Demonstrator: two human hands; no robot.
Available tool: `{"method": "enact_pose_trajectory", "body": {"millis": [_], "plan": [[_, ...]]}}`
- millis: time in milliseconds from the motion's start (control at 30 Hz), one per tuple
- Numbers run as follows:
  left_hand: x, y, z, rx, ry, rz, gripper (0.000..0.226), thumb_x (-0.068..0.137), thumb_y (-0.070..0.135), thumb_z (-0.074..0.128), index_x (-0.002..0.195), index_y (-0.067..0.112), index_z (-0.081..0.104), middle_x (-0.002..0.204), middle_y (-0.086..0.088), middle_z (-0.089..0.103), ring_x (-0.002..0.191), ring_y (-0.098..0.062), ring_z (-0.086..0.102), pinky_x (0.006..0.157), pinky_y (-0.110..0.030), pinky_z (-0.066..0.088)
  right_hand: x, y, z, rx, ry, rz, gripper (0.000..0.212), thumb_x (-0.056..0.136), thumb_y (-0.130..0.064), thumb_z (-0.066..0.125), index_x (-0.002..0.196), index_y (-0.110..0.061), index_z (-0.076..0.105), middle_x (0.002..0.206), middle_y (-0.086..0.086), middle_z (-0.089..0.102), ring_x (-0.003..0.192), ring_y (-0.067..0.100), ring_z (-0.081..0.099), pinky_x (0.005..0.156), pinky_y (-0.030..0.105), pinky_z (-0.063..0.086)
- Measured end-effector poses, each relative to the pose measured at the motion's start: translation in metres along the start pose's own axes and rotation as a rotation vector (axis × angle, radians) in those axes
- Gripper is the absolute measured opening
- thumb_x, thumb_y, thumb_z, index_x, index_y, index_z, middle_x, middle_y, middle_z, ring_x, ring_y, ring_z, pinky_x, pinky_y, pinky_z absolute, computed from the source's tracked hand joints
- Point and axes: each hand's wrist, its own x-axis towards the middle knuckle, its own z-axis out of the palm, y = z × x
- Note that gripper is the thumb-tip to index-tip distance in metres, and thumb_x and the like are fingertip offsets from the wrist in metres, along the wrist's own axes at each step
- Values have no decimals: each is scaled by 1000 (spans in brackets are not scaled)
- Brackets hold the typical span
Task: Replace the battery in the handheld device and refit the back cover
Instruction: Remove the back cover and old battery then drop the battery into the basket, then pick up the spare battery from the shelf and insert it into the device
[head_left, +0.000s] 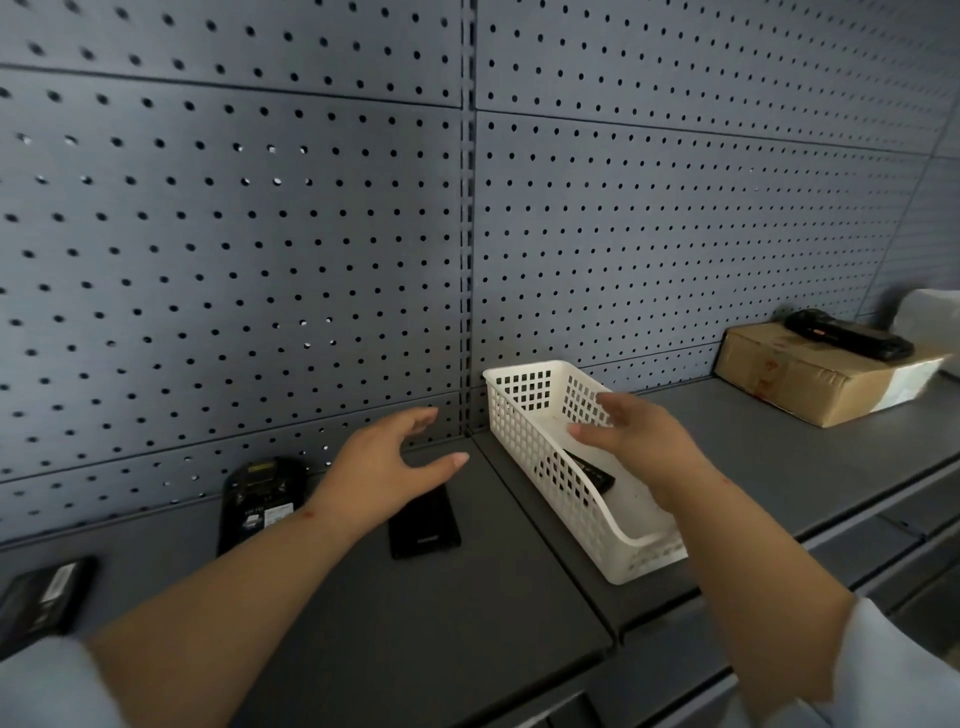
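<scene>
The black handheld device (260, 501) lies on the grey shelf at the left with its back open and the label inside showing. A flat black back cover (426, 525) rests to its right. My left hand (387, 465) hovers just above the cover's far end, fingers spread, holding nothing. A black battery (44, 595) lies at the far left edge. My right hand (631, 436) is over the white plastic basket (524, 415), fingers apart and empty. A dark flat piece (592, 475) lies in the basket under that hand.
A grey pegboard wall (311, 234) rises behind the shelf. At the right stands a cardboard box (810, 382) with another black handheld device (847, 340) on top. A white object (935, 312) sits at the far right.
</scene>
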Motion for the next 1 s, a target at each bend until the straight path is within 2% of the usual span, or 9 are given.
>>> {"method": "enact_pose_trajectory", "body": {"millis": [133, 300, 467, 667, 800, 867, 1000], "plan": [[-8, -7, -14, 13, -1, -17, 65, 74, 44, 68, 132, 24, 46, 136, 7, 52, 117, 2, 43, 100, -16, 29, -2, -16, -1, 42, -33, -94, 68, 75, -29, 73, 136, -19, 43, 139, 0, 51, 123, 17, 51, 93, 29, 37], [-23, -18, -34, 17, 27, -53, 66, 74, 42, 69, 133, 23, 45, 137, 6, 51, 116, 3, 41, 101, -16, 29, -8, -41, 10, 106, -159, -206, 72, 77, -28, 71, 140, -19, 36, 149, -2, 38, 136, 11, 34, 100, 25, 28], [-42, -31, -56, 40, 60, -93, 66, 75, 41, 68, 133, 22, 44, 138, 6, 50, 118, 3, 40, 100, -15, 27, -21, -68, 42, 174, -291, -291, 73, 77, -23, 70, 140, -18, 34, 150, -4, 35, 137, 10, 32, 109, 26, 26], [-67, -48, -78, 53, 78, -156, 67, 75, 39, 70, 134, 22, 44, 139, 5, 48, 124, -2, 42, 104, -19, 32, -36, -79, 103, 155, -453, -322, 76, 74, -22, 74, 140, -22, 35, 150, -3, 35, 137, 9, 33, 114, 29, 26], [-83, -62, -86, 90, 49, -186, 74, 72, 40, 72, 136, 22, 40, 140, 4, 48, 124, -3, 42, 101, -15, 28, -43, -72, 142, 136, -583, -307, 79, 73, -25, 74, 141, -26, 32, 152, -4, 31, 139, 9, 28, 114, 30, 24], [-91, -68, -90, 113, 25, -202, 77, 72, 40, 72, 138, 24, 36, 142, 4, 45, 124, -2, 39, 100, -13, 25, -46, -66, 159, 112, -634, -297, 81, 73, -26, 74, 141, -28, 31, 153, -5, 29, 140, 8, 25, 113, 29, 24], [-102, -79, -92, 146, -76, -274, 89, 72, 44, 71, 144, 26, 22, 150, 4, 33, 135, -10, 31, 99, -13, 20, -52, -53, 186, 55, -706, -282, 87, 71, -29, 76, 142, -31, 27, 154, -5, 26, 140, 7, 24, 116, 33, 23]]}}
